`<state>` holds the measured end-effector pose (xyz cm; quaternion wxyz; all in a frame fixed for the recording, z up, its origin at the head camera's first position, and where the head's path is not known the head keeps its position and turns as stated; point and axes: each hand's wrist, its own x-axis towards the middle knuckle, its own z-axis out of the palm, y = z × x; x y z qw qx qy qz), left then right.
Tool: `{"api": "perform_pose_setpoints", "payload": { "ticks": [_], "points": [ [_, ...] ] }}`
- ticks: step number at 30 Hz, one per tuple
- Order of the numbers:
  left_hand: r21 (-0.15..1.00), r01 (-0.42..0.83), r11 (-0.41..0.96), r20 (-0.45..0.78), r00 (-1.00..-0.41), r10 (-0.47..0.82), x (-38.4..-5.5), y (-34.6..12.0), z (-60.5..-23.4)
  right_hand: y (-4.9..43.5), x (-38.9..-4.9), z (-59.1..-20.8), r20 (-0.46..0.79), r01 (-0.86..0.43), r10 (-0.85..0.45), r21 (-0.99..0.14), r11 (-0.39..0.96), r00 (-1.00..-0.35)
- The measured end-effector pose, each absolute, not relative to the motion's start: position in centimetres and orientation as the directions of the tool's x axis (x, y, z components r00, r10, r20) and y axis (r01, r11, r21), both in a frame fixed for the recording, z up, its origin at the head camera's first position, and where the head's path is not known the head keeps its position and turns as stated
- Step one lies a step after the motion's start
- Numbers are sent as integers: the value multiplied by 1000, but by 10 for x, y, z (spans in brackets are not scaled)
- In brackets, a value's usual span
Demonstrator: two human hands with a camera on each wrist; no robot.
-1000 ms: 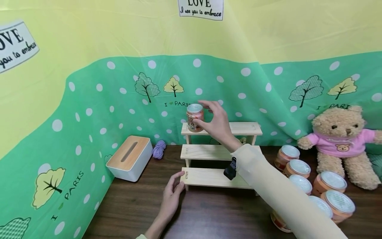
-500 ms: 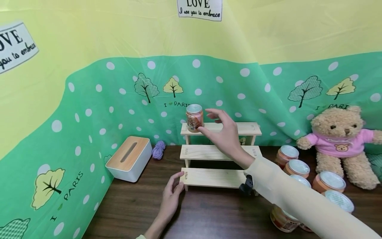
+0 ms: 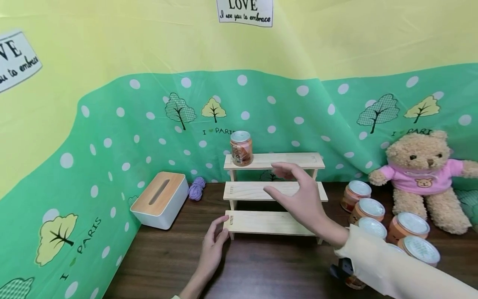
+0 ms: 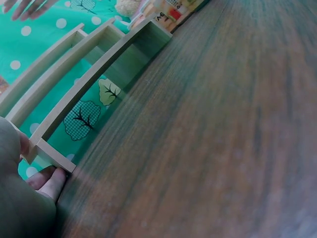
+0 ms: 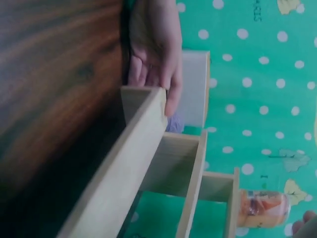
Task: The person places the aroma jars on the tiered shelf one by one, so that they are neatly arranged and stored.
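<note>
A three-tier wooden shelf [image 3: 269, 222] stands on the dark table. On the left end of its top tier sits an upright jar [image 3: 241, 154] with a pale lid and a printed label. My left hand [image 3: 211, 251] grips the left end of the lowest tier; the left wrist view shows its fingers [image 4: 55, 183] at the shelf's leg. My right hand [image 3: 304, 203] is in front of the upper tiers, right of the jar and apart from it. Its thumb and fingers are spread in a loose curve with nothing between them.
Several similar lidded jars [image 3: 369, 207] are grouped right of the shelf, partly hidden by my right sleeve. Behind them sits a teddy bear [image 3: 425, 178] in a pink top. Left of the shelf are a tissue box [image 3: 160, 199] and purple yarn [image 3: 196, 189]. A patterned cloth hangs behind.
My right hand has let go of the jar on the top tier and drawn back to the right and down. The jar stays there, and my left hand keeps its hold on the shelf.
</note>
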<state>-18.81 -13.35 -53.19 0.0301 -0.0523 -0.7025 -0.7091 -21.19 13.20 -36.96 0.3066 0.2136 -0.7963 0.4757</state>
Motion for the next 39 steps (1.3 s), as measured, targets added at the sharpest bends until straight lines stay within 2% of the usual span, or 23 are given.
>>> {"api": "perform_pose_setpoints", "payload": {
  "ticks": [5, 10, 14, 20, 27, 39],
  "points": [
    [992, 121, -14, 122, -992, 28, -188, -135, -532, 144, -191, -374, 709, -614, 9, -617, 491, -705],
    [992, 123, -11, 124, -992, 30, -189, -135, -533, 156, -172, -377, 680, -576, 70, -666, 473, -730],
    [992, 123, -5, 123, -992, 29, -188, -136, -532, 161, -158, -381, 657, -557, 99, -701, 445, -748],
    [992, 126, 5, 126, -992, 20, -188, -137, -531, 167, -142, -386, 667, -599, 98, -716, 359, -738],
    [991, 135, 15, 134, -990, 48, -188, -133, -532, 185, -117, -393, 664, -560, 87, -687, 463, -743],
    [990, 139, 25, 138, -990, 38, -188, -135, -531, 196, -85, -402, 622, -478, 165, -721, 502, -765]
  ]
}}
